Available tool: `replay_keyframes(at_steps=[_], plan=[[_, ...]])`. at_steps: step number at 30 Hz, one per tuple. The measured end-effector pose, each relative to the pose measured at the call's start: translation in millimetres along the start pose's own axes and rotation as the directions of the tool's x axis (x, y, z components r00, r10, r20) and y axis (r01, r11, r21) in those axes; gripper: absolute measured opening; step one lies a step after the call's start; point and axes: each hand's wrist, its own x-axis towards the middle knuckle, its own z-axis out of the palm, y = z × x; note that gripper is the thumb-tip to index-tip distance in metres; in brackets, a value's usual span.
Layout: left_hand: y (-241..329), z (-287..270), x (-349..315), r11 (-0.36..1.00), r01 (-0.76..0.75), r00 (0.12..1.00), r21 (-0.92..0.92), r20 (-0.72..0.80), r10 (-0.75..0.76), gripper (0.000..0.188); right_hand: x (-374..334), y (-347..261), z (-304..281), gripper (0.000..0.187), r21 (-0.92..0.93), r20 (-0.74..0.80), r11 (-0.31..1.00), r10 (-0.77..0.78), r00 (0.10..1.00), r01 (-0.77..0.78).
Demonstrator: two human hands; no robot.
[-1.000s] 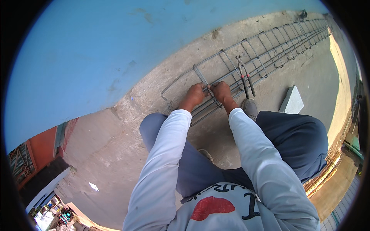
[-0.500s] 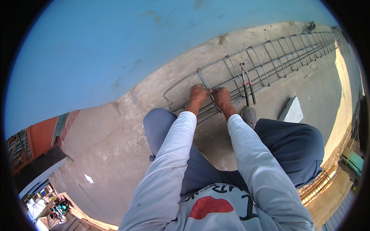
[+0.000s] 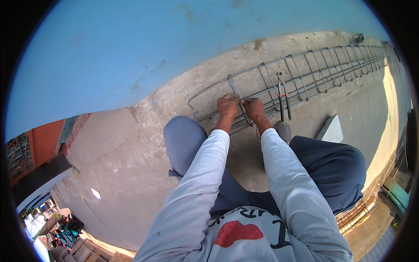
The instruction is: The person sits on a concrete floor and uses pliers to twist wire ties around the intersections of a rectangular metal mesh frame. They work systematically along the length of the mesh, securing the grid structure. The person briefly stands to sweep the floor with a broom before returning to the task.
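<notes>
A long cage of steel reinforcing bars [image 3: 301, 80] lies on the concrete, running from before me toward the far right. Both hands are at its near end, at the crossing of a stirrup [image 3: 234, 87] and a lengthwise bar. My left hand [image 3: 227, 107] is closed just left of the stirrup, fingertips pinched against the crossing. Close on the other side, my right hand [image 3: 255, 110] is closed too, its fingertips almost meeting the left ones. Whatever they pinch is too small to make out. Pincers [image 3: 287, 103] with red and black handles rest across the cage, right of my right hand.
A blue wall [image 3: 131, 56] rises beyond the cage. To the right lies a pale flat slab piece [image 3: 331, 130], near my shoe [image 3: 283, 131]. A dark bundle [image 3: 358, 39] sits by the wall at the far right. A white scrap [image 3: 96, 193] lies on the floor at left.
The view has shifted slightly, so the cage and pincers appear a little lower and further right. Both hands stay closed at the same stirrup, fingertips slightly moved.
</notes>
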Motion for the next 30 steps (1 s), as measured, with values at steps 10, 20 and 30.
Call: replay_keyframes(at_steps=[10,20,30], plan=[[14,18,-10,0.951,-0.198,0.980,0.237,0.037,0.195,0.018,16,-1,-33,0.025,0.152,0.244,0.985,0.042,0.969,-0.081],[-35,1,-7,0.759,-0.558,0.783,0.334,-0.089,0.615,0.008,31,53,7,0.007,-0.148,0.414,0.818,-0.459,0.786,0.556],[-15,24,-24,0.861,-0.437,0.875,0.260,-0.100,0.474,0.006,36,43,-40,0.011,-0.315,0.501,0.739,-0.404,0.765,0.596]])
